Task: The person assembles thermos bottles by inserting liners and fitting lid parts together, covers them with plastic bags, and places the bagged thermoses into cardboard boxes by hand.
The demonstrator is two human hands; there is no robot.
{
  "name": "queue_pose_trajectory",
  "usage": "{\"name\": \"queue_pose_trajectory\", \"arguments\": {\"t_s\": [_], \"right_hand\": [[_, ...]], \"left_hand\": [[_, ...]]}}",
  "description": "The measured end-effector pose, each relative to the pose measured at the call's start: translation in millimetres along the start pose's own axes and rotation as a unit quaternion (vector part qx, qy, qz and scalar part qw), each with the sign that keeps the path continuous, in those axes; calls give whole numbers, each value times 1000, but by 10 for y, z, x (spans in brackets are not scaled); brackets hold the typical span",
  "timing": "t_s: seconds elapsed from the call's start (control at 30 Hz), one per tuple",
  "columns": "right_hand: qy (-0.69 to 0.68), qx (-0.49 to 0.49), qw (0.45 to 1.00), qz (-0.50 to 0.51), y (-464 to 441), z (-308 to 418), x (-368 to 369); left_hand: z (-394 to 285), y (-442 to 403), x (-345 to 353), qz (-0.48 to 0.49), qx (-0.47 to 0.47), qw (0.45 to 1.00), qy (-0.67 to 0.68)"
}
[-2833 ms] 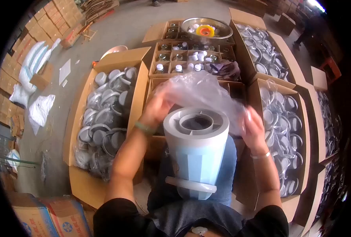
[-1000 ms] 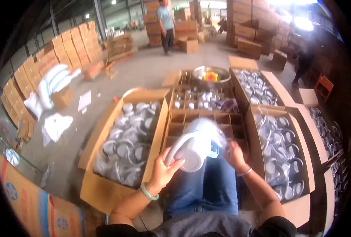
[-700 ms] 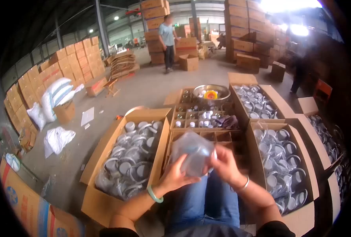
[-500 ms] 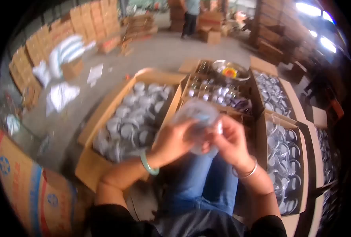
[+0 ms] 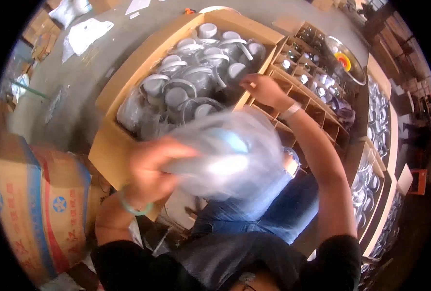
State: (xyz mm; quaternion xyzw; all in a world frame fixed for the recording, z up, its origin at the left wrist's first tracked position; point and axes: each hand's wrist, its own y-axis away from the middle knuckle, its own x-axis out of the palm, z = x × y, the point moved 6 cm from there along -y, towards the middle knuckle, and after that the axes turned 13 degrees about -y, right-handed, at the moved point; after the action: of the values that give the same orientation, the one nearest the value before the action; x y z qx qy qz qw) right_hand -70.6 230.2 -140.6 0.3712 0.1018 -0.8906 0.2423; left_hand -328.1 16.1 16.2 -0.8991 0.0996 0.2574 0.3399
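My left hand (image 5: 152, 167), blurred by motion, is closed on the near side of a clear plastic bag (image 5: 244, 165). The bag bulges in front of my knees; a bluish patch and a bright glare show on it, and its contents cannot be made out. Farther out, my right hand (image 5: 270, 92) is apart from the bag, over the edge between two cartons. Its fingers are curled together, and anything between them is too small to see. Beside it, an open carton (image 5: 143, 60) holds several round grey pieces (image 5: 176, 97) with curved rims, wrapped in clear plastic.
Right of that carton stands a divided box (image 5: 298, 87) with small glass jars in some cells. A metal bowl (image 5: 357, 72) with a yellow and red object sits on it. More filled cartons (image 5: 370, 189) line the right. Printed cartons (image 5: 55, 203) stand at left.
Both hands were together at the plastic bag. My right hand has let go and moved outward; my left hand has drawn leftward with the bag. The view has shifted down and left.
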Motion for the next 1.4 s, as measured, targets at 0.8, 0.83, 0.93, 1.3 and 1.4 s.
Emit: {"name": "queue_pose_trajectory", "arguments": {"t_s": [0.8, 0.83, 0.93, 1.3, 1.4], "right_hand": [[142, 144, 979, -18, -785, -1383, 217], [130, 133, 982, -43, -783, -1397, 214], [167, 115, 978, -40, -792, -1378, 220], [100, 93, 990, -24, -758, -1315, 208], [-276, 94, 954, -75, -586, -1448, -35]], "left_hand": [[820, -2343, -789, -157, 208, 843, -471], [943, -2285, -762, -164, 166, 914, -333], [1156, -2167, -707, -169, 108, 934, -297], [1733, -2031, 671, 182, 172, 946, -203], [1856, -1873, 1155, 280, 316, 858, -294]]}}
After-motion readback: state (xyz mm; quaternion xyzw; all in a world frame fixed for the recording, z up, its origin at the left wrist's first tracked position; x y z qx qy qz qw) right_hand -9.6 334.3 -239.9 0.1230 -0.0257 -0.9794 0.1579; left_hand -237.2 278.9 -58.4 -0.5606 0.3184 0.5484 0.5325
